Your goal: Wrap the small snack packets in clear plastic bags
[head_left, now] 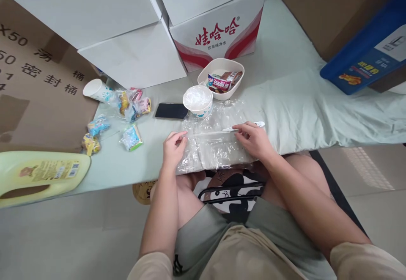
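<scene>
A sheet of clear, crinkled plastic (215,153) lies spread over the bed-like surface in front of me. My left hand (174,146) is at its left edge, with finger and thumb a little apart. Over the right part of the sheet is my right hand (253,138), its fingers bent and spaced from the thumb. A slim white object (260,124) shows beyond the right hand; its kind is unclear and its middle is hidden. Just behind the sheet stands a paper bowl (203,110) with clear plastic in it. Next to it sits a cream tub (239,86) holding wrapped snacks (219,83).
A black phone (171,110) lies left of the bowl. Farther left are a tipped paper cup (95,89), several small snack packets (131,138) and a yellow jug (47,174). Cartons (218,34) rise behind, and a blue container (355,60) stands at the right.
</scene>
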Motion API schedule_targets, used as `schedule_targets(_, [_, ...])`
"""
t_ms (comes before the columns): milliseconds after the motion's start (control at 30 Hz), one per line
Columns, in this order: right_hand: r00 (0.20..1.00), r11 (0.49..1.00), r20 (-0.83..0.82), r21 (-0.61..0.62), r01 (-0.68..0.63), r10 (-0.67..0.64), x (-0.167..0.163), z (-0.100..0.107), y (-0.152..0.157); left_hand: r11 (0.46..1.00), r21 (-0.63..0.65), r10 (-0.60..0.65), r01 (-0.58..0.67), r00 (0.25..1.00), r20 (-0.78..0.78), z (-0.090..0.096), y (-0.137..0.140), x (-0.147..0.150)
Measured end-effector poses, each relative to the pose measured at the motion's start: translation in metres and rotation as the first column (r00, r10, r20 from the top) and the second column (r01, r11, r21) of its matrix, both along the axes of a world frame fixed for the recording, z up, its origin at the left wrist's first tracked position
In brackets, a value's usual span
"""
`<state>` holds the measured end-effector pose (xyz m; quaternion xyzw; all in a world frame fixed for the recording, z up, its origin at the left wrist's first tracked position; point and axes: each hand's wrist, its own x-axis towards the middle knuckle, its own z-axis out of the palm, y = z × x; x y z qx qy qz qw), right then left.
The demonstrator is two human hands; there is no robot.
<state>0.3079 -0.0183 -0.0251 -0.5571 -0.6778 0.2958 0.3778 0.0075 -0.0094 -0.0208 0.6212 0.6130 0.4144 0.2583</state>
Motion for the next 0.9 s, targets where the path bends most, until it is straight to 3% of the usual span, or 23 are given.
schedule_targets(100, [0.993, 0.984, 0.052, 0.152, 0.098, -0.107, 0.001, 0.001, -0.001, 0.999, 0.040, -0.010, 0.011, 1.000, -0.024, 0.001, 0.000, -0.004])
schedule_targets(200, [0.991, 0.958, 0.021, 0.257, 0.125, -0.135, 0.004, 0.007, -0.004, 0.999, 0.043, -0.028, 0.023, 0.992, 0.123, 0.004, -0.003, -0.006])
schedule_targets(333, [0.995, 0.980, -0.093, 0.199, -0.010, 0.029, 0.010, 0.016, -0.007, 0.993, -0.028, -0.086, 0.114, 0.870, 0.486, 0.016, -0.009, -0.004])
schedule_targets(400, [0.989, 0.987, -0.134, 0.160, -0.035, 0.057, 0.011, 0.019, -0.008, 0.990, -0.081, -0.047, 0.118, 0.798, 0.601, 0.023, -0.011, 0.000])
schedule_targets(467, [0.987, 0.990, -0.148, 0.134, -0.041, 0.061, 0.011, 0.021, -0.008, 0.986, -0.151, 0.044, 0.067, 0.772, 0.634, 0.028, -0.012, 0.005])
schedule_targets(533, [0.980, 0.996, -0.177, 0.023, -0.087, 0.090, 0.011, 0.025, -0.009, 0.977, -0.212, 0.130, 0.001, 0.790, 0.600, 0.031, -0.012, 0.010])
schedule_targets(600, [0.961, 0.968, -0.257, -0.196, -0.157, 0.103, 0.013, 0.029, -0.009, 0.966, -0.255, 0.176, -0.039, 0.822, 0.542, 0.032, -0.011, 0.013])
schedule_targets(667, [0.925, 0.881, -0.371, -0.406, -0.241, 0.082, 0.017, 0.034, -0.009, 0.959, -0.279, 0.187, -0.048, 0.847, 0.498, 0.031, -0.010, 0.014])
schedule_targets(733, [0.879, 0.787, -0.473, -0.519, -0.334, 0.061, 0.023, 0.038, -0.007, 0.955, -0.293, 0.188, -0.046, 0.859, 0.477, 0.031, -0.009, 0.013])
schedule_targets(767, [0.866, 0.765, -0.498, -0.542, -0.349, 0.043, 0.026, 0.039, -0.006, 0.953, -0.300, 0.189, -0.045, 0.862, 0.471, 0.030, -0.008, 0.013])
schedule_targets(800, [0.870, 0.776, -0.493, -0.548, -0.312, 0.002, 0.029, 0.039, -0.004, 0.949, -0.311, 0.193, -0.045, 0.863, 0.466, 0.030, -0.007, 0.012])
schedule_targets(833, [0.889, 0.820, -0.453, -0.533, -0.209, -0.068, 0.032, 0.038, -0.003, 0.944, -0.328, 0.202, -0.046, 0.865, 0.460, 0.029, -0.006, 0.012])
schedule_targets(900, [0.911, 0.906, -0.319, -0.407, 0.118, -0.262, 0.034, 0.035, 0.000, 0.929, -0.366, 0.222, -0.050, 0.867, 0.445, 0.026, -0.004, 0.013])
